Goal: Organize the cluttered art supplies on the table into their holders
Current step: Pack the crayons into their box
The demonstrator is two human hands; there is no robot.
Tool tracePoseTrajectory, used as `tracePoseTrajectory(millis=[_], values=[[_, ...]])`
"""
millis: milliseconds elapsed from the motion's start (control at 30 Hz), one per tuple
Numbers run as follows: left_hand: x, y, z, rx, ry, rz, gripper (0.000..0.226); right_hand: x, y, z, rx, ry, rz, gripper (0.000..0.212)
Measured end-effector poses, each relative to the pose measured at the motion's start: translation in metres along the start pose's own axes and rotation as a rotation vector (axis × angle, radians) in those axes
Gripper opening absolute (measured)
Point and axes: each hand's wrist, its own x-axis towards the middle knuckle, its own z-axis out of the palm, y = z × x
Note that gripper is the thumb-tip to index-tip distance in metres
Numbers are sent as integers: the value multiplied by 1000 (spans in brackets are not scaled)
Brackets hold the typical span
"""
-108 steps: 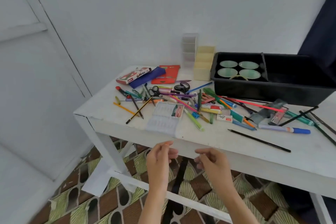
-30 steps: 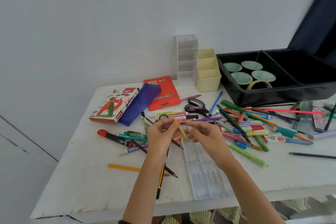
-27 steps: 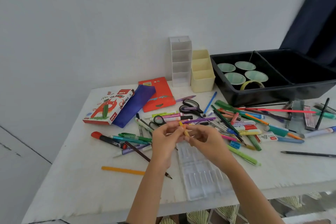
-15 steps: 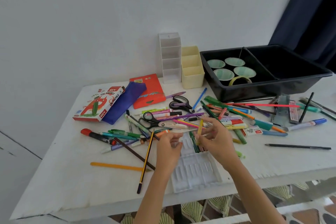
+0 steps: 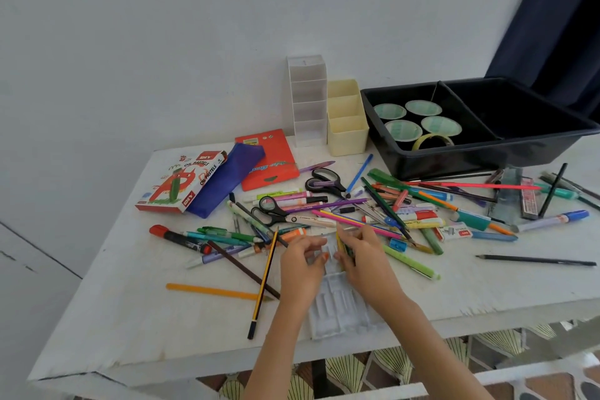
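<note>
A clear plastic pastel tray (image 5: pixel 341 310) lies at the white table's (image 5: pixel 136 318) front edge. My right hand (image 5: pixel 362 258) pinches a yellow pastel stick (image 5: pixel 339 240) and lowers it onto the tray's far end, where dark green sticks lie. Beside it, my left hand (image 5: pixel 302 265) grips the tray's far left part with curled fingers. Pens, pencils and markers (image 5: pixel 383 214) are heaped just beyond both hands. Against the wall stand a white tiered holder (image 5: pixel 306 101) and a cream holder (image 5: pixel 347 117).
A black two-part bin (image 5: pixel 480 153) with tape rolls sits at the back right. An oil pastels box (image 5: pixel 180 182), a blue pouch (image 5: pixel 227 180) and a red booklet (image 5: pixel 268 157) lie at the back left. Two scissors (image 5: pixel 324 182) rest in the heap. A black pencil (image 5: pixel 535 260) lies alone at the right.
My hands rose from below the table, picked a yellow stick out of the heap, then moved it down to the clear tray. The left hand moved onto the tray.
</note>
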Motion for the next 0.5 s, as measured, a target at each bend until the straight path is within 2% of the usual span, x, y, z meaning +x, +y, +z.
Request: tracePoseTrajectory(millis=[67, 133, 167, 233, 367, 433, 500], values=[[0, 0, 0, -6, 7, -1, 25, -6, 2, 7, -36, 47, -15, 13], [-1, -1, 1, -11, 9, -10, 25, -12, 4, 14, -92, 143, -25, 5], [-1, -1, 1, -12, 8, -11, 25, -13, 3, 15, -135, 170, -52, 6], [-1, -2, 1, -10, 3, -4, 24, -12, 1, 11, -282, 173, -97, 22], [0, -3, 0, 6, -5, 13, 23, -11, -8, 5, -574, 138, -97, 31], [0, -1, 0, 5, -27, 12, 22, -12, -8, 6, -606, 111, -94, 37], [1, 1, -2, -36, -36, -4, 20, -12, -6, 4, -539, 80, -82, 28]])
